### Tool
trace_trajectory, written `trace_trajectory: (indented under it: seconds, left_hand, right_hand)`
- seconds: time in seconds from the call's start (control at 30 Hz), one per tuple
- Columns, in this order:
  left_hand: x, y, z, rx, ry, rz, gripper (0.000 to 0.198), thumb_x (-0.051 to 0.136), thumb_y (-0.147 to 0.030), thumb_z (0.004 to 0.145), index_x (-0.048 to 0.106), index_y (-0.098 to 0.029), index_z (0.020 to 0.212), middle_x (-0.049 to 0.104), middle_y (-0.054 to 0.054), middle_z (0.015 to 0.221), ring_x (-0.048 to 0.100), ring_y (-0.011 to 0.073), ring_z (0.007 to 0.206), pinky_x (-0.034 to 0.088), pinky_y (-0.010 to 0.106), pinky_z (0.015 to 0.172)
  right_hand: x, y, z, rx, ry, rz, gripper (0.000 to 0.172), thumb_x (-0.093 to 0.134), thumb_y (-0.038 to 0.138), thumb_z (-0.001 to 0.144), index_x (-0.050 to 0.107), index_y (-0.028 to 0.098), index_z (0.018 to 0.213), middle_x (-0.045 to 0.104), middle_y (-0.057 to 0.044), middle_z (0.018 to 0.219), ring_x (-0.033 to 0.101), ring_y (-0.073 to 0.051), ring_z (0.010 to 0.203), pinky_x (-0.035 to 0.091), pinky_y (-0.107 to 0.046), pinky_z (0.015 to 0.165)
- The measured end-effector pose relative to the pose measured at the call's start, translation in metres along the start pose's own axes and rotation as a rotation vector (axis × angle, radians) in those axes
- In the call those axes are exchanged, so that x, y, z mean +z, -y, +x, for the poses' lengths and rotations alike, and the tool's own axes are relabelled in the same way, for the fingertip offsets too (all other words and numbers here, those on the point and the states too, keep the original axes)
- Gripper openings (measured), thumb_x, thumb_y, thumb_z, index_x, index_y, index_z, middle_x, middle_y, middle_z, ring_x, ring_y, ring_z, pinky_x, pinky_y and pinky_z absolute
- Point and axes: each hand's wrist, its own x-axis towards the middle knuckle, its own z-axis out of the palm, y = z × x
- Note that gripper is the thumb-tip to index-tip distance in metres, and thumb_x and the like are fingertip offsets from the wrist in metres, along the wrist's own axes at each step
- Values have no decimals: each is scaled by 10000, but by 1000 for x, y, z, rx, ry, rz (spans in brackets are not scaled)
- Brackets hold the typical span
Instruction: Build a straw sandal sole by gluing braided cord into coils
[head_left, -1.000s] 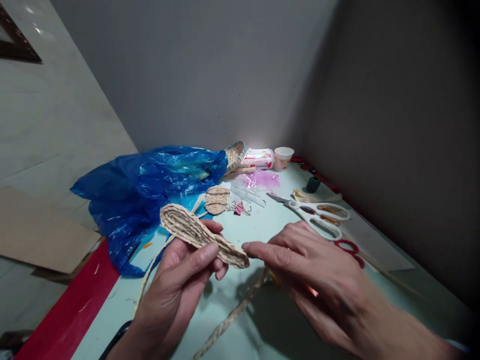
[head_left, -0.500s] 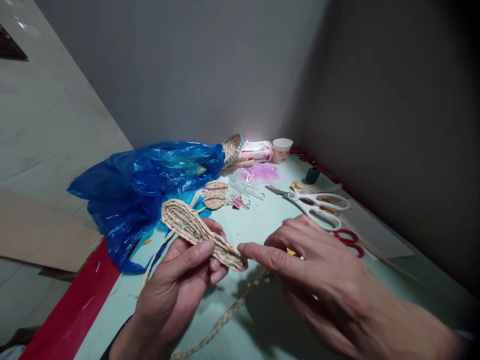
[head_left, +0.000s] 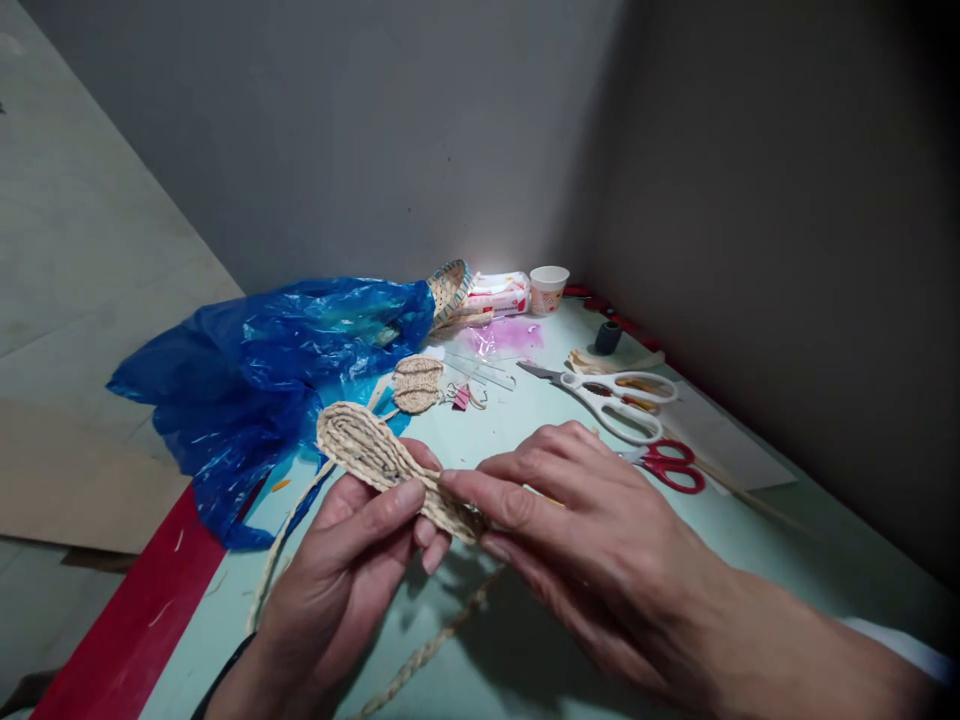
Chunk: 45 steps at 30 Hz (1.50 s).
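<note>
A long, sole-shaped piece of coiled straw braid (head_left: 367, 447) is held tilted above the table. My left hand (head_left: 364, 545) is closed around its middle, thumb on top and fingers beneath. At the piece's right end, my right hand (head_left: 592, 530) has its index finger on the upper edge and its thumb by the lower edge, pinching that end. From below the hands a loose straw braid (head_left: 431, 652) trails down to the front edge of view. Another strand of braid (head_left: 277, 570) hangs left of my left wrist. The right hand hides part of the piece's end.
Behind lie a blue plastic bag (head_left: 225, 350), a small woven oval piece (head_left: 418, 384), a pink binder clip (head_left: 460, 397) and a paper cup (head_left: 548, 290). White-handled scissors (head_left: 615, 395), red-handled scissors (head_left: 671, 466) and a dark thread spool (head_left: 607, 338) are at right.
My right hand has moved left, from touching the end of the braid piece to closing over it. The left hand keeps its hold. The whole view has shifted slightly.
</note>
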Motion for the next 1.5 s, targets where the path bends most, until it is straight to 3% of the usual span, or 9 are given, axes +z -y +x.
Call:
trace_trajectory:
  seconds: [0.37, 0.53, 0.63, 0.73, 1.0, 1.1, 1.17, 1.3, 1.5]
  left_hand:
    - [-2, 9, 5, -28, 10, -32, 98, 763, -148, 756, 728, -164, 846, 588, 16, 717, 518, 108, 620, 521, 216, 599]
    - [0, 9, 4, 28, -96, -84, 182, 827, -144, 685, 748, -155, 849, 651, 18, 817, 533, 95, 604, 533, 213, 560]
    - [0, 9, 3, 39, -110, -92, 211, 841, -127, 664, 758, -159, 855, 676, 20, 852, 553, 98, 607, 536, 218, 548]
    - [-2, 12, 3, 55, -70, -75, 212, 838, -170, 681, 771, -164, 882, 698, 38, 871, 600, 133, 658, 564, 251, 584]
    - [-5, -7, 7, 21, -90, -20, 371, 811, -360, 699, 770, -201, 1031, 743, 107, 1100, 682, 265, 922, 622, 364, 724]
    - [-12, -25, 10, 85, -98, 190, 379, 743, -457, 766, 756, -231, 1069, 752, 90, 1032, 684, 267, 958, 604, 345, 781]
    - [-17, -33, 11, 189, -78, 553, 289, 765, -430, 765, 767, -253, 994, 759, 51, 972, 682, 235, 951, 573, 255, 759]
    - [-18, -32, 10, 272, 186, 1202, 167, 771, -395, 763, 789, -274, 878, 773, 24, 940, 687, 233, 904, 532, 253, 801]
    - [-6, -13, 6, 349, 316, 1205, 164, 669, -356, 849, 745, -240, 763, 740, 14, 739, 674, 197, 688, 502, 240, 655]
  right_hand:
    - [4, -3, -4, 9, 19, 162, 309, 419, 145, 1024, 587, 86, 1276, 693, -73, 974, 580, -186, 867, 440, -354, 829]
    - [10, -1, -5, 84, 37, 191, 372, 551, 232, 983, 534, 99, 1330, 670, -102, 1207, 576, -230, 1026, 461, -390, 943]
    - [22, -4, -7, 76, -30, 192, 423, 600, 212, 958, 500, 95, 1352, 658, -114, 1236, 573, -228, 1057, 485, -372, 943]
    - [29, -10, -6, 56, -156, 235, 340, 580, 144, 962, 541, 100, 1297, 699, -95, 1140, 611, -186, 993, 506, -314, 891]
    - [-3, -23, 1, 128, -103, 321, 241, 636, 144, 930, 653, 110, 1168, 743, -66, 1091, 679, -126, 979, 501, -209, 867]
    - [-20, -29, 3, 117, 15, 340, 259, 615, 147, 937, 652, 119, 1192, 735, -59, 1131, 673, -132, 992, 499, -224, 874]
    - [-26, -32, 5, 115, 132, 347, 287, 615, 148, 940, 646, 138, 1226, 728, -46, 1151, 666, -139, 994, 489, -240, 885]
    - [-27, -31, 6, 124, 293, 344, 312, 635, 159, 937, 640, 170, 1249, 727, -40, 1160, 663, -161, 1002, 458, -284, 934]
    - [-22, -25, 5, 157, 304, 310, 385, 579, 200, 963, 562, 183, 1347, 723, -72, 1178, 665, -199, 1017, 494, -326, 902]
